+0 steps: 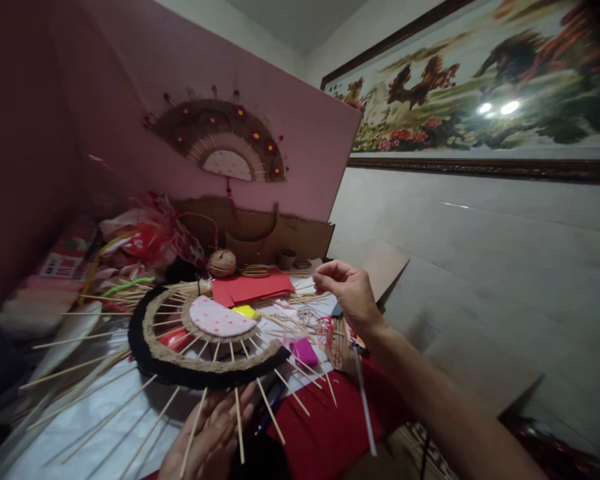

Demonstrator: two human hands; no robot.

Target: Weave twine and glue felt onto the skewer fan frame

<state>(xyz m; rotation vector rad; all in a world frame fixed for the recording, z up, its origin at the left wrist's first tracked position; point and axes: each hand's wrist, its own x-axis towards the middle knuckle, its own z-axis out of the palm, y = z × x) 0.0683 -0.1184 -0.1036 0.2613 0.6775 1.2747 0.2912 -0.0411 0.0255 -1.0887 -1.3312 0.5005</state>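
A fan-shaped craft (205, 377) of wooden sticks, with a black outer band, a twine band and a white dotted half-round centre, is held above the table. My left hand (207, 433) is under its near side, palm up, with the sticks passing over the fingers. To the right of the craft my right hand (347, 290) is raised, thumb and fingertips pinched together; anything between them is too small to make out.
A finished fan (230, 137) hangs on a pink board. Red paper (253, 287), a twine ball (222, 263), a magenta item (304, 352) and loose sticks lie behind and beside the craft. Plastic-wrapped materials (150, 237) pile up at the left.
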